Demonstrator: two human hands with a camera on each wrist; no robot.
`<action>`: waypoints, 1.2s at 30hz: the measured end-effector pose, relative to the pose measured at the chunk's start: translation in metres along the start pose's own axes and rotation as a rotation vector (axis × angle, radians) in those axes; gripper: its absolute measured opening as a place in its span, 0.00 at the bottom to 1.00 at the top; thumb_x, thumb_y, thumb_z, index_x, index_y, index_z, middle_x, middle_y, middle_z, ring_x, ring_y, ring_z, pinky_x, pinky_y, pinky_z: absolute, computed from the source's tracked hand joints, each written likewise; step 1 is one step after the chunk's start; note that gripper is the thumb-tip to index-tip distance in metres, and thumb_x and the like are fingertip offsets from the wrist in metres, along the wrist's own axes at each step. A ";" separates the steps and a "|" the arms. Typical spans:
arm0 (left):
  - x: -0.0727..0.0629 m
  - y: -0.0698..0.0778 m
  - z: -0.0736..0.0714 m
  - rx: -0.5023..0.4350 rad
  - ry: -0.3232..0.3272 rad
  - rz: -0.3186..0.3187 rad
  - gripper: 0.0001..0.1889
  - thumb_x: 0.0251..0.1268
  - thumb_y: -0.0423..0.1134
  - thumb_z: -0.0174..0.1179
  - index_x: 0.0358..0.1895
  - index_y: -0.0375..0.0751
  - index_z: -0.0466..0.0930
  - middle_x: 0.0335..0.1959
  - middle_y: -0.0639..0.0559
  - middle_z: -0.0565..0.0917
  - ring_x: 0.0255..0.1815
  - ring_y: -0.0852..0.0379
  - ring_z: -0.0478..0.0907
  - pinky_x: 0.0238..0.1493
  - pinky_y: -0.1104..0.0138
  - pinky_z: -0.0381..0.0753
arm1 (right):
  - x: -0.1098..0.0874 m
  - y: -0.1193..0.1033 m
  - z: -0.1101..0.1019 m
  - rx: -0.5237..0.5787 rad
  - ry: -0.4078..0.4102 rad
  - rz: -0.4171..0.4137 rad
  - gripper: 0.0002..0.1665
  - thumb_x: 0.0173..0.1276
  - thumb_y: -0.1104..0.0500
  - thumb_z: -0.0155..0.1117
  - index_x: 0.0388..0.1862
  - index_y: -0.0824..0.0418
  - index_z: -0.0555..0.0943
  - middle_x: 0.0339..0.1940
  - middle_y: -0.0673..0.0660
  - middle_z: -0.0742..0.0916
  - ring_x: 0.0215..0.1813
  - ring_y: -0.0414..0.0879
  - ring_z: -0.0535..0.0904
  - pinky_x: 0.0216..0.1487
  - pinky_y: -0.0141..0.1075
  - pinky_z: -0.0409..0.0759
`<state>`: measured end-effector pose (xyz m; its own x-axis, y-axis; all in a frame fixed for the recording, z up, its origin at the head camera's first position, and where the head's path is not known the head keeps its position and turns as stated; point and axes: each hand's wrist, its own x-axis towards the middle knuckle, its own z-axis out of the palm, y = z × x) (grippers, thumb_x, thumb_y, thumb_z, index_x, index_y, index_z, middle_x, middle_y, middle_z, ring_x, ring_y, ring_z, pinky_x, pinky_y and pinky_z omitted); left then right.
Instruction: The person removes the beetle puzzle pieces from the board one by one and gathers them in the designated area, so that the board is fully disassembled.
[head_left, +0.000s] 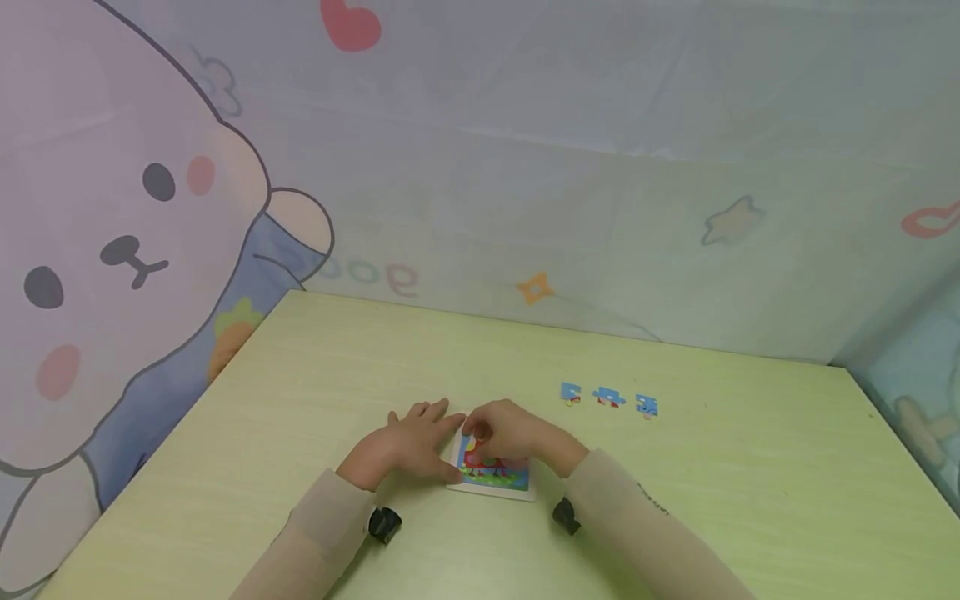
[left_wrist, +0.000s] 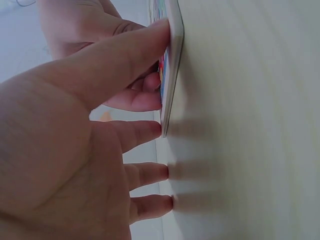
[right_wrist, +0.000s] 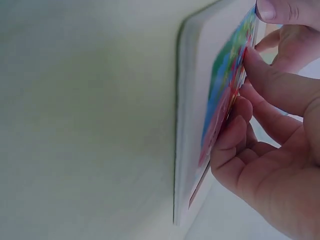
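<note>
A small square jigsaw board (head_left: 491,492) with a white frame lies on the table, its picture showing red, green and blue. My left hand (head_left: 411,443) rests at its left side with fingers spread. The left thumb (left_wrist: 145,42) presses the frame, and the index fingertip touches the board's far corner. Over the picture, my right hand (head_left: 510,429) has its fingers curled, with thumb and index finger pinching a puzzle piece (right_wrist: 243,79) down at the board's surface. Most of that piece is hidden by the fingers.
Three loose blue puzzle pieces, a left one (head_left: 571,392), a middle one (head_left: 608,397) and a right one (head_left: 647,406), lie in a row beyond the right hand. A printed cloth (head_left: 562,167) hangs behind the table's (head_left: 750,467) back edge.
</note>
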<state>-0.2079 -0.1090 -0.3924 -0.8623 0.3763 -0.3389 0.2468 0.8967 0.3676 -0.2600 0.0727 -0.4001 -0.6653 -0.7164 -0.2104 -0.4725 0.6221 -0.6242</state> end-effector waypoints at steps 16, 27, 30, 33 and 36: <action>0.003 -0.003 0.003 0.001 0.003 0.001 0.43 0.59 0.55 0.65 0.75 0.44 0.58 0.77 0.40 0.51 0.76 0.37 0.47 0.64 0.29 0.45 | -0.002 -0.002 0.002 -0.035 0.009 -0.012 0.15 0.58 0.66 0.71 0.44 0.66 0.81 0.33 0.52 0.79 0.38 0.44 0.72 0.45 0.37 0.75; 0.003 -0.002 0.003 0.000 -0.002 -0.014 0.43 0.58 0.55 0.65 0.75 0.48 0.57 0.77 0.40 0.50 0.76 0.36 0.46 0.64 0.29 0.45 | -0.002 0.001 0.003 0.033 0.016 -0.005 0.14 0.60 0.67 0.70 0.43 0.59 0.77 0.34 0.52 0.80 0.37 0.45 0.74 0.43 0.39 0.75; 0.001 0.000 0.001 -0.007 -0.008 -0.015 0.43 0.58 0.55 0.65 0.75 0.47 0.57 0.77 0.39 0.51 0.76 0.36 0.46 0.64 0.28 0.45 | -0.004 0.002 0.001 0.036 0.027 -0.028 0.12 0.62 0.67 0.68 0.43 0.59 0.78 0.33 0.52 0.81 0.38 0.44 0.74 0.44 0.39 0.75; -0.001 0.001 -0.001 -0.011 -0.007 -0.014 0.43 0.58 0.56 0.65 0.75 0.47 0.58 0.77 0.39 0.51 0.76 0.36 0.47 0.64 0.28 0.46 | -0.005 0.003 0.001 0.043 0.035 -0.051 0.09 0.64 0.66 0.66 0.43 0.59 0.79 0.32 0.51 0.80 0.37 0.43 0.73 0.43 0.37 0.74; -0.002 0.002 -0.001 -0.009 -0.005 -0.016 0.43 0.58 0.56 0.65 0.75 0.47 0.58 0.77 0.39 0.51 0.76 0.36 0.47 0.64 0.29 0.46 | -0.005 0.006 0.000 0.063 0.038 -0.068 0.08 0.66 0.65 0.65 0.43 0.59 0.80 0.32 0.49 0.80 0.37 0.42 0.73 0.43 0.34 0.73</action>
<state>-0.2065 -0.1078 -0.3897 -0.8637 0.3634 -0.3493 0.2292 0.9003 0.3700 -0.2596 0.0798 -0.4031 -0.6547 -0.7431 -0.1381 -0.4811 0.5506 -0.6822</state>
